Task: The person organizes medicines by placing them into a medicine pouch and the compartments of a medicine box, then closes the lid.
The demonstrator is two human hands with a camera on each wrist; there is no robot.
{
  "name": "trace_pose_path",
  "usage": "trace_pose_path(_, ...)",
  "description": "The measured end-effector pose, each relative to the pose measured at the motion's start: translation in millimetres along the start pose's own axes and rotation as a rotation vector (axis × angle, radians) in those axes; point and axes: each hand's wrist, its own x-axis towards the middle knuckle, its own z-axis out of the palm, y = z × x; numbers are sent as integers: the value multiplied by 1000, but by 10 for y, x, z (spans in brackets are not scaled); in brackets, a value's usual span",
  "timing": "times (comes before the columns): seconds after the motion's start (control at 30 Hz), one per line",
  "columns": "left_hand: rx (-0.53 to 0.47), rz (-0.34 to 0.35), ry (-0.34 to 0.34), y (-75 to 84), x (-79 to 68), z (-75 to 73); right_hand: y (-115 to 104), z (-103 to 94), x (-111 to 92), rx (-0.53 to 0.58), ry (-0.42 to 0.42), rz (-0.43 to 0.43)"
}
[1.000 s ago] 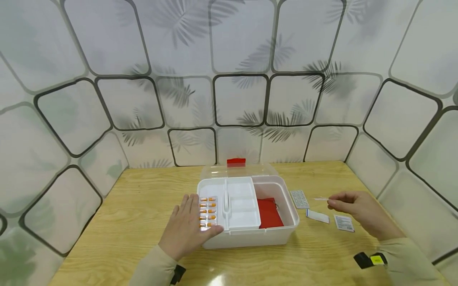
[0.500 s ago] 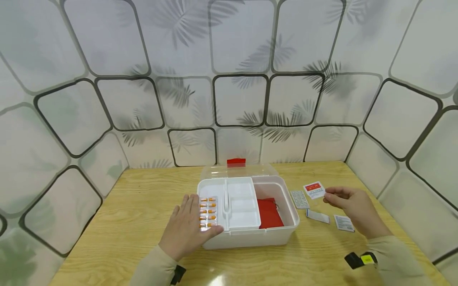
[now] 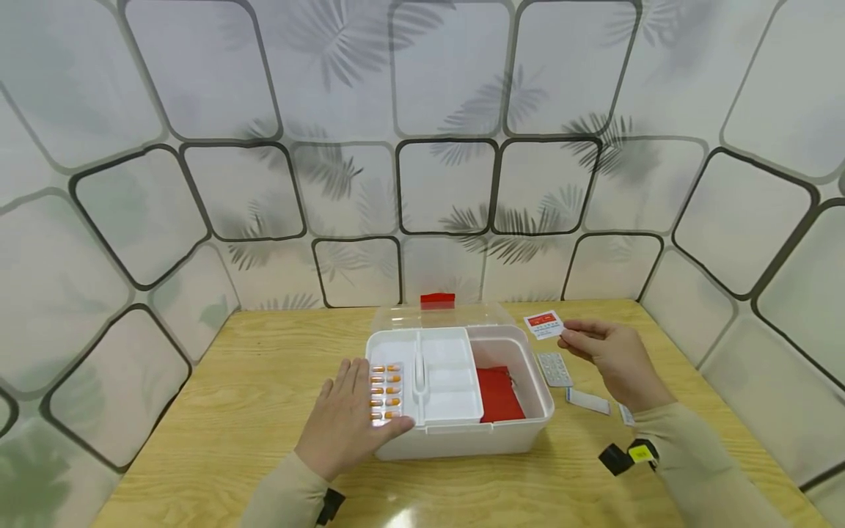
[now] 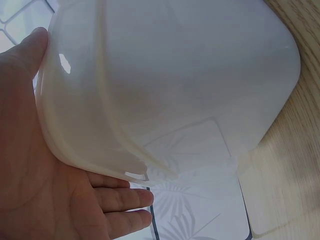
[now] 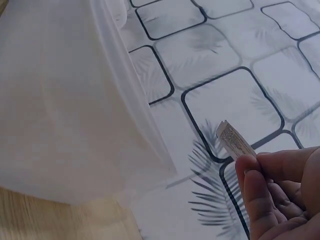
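Note:
My right hand (image 3: 610, 359) pinches a small flat white sachet with a red band (image 3: 544, 325) between thumb and fingers, raised at the back right of the box. In the right wrist view the sachet (image 5: 234, 142) shows nearly edge-on. A white plastic medicine box (image 3: 462, 440) stands with its clear lid folded back. My left hand (image 3: 343, 422) rests on its left front corner, fingers straight along the side, thumb over the front rim. Inside the tray (image 3: 449, 411), a blister pack of orange capsules (image 3: 392, 390) lies at the left, partly behind that hand. A red pouch (image 3: 499, 396) sits in the box's right part.
Right of the box on the wooden table (image 3: 277, 352) lie a silver blister pack (image 3: 555, 369), a narrow white strip packet with a blue end (image 3: 587, 400) and another sachet (image 3: 626, 415), partly hidden by my right wrist. A patterned curtain (image 3: 445, 187) surrounds the table.
My right hand has moved left and back toward the box with the sachet, which has turned from edge-on to show its red-banded face. The left hand has stayed in place.

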Motion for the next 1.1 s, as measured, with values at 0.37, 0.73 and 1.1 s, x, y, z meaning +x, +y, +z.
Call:
trace_pose_path(0.37, 2, -4, -4, -2, 1, 2, -229, 514, 266, -58, -103, 48)
trace_pose_path(0.73, 9, -6, -9, -1, 3, 1, -223, 1067, 385, -241, -171, 130)
trace_pose_path(1.1, 13, -14, -11, -5, -2, 12, -229, 1365, 477, -495, -246, 161)
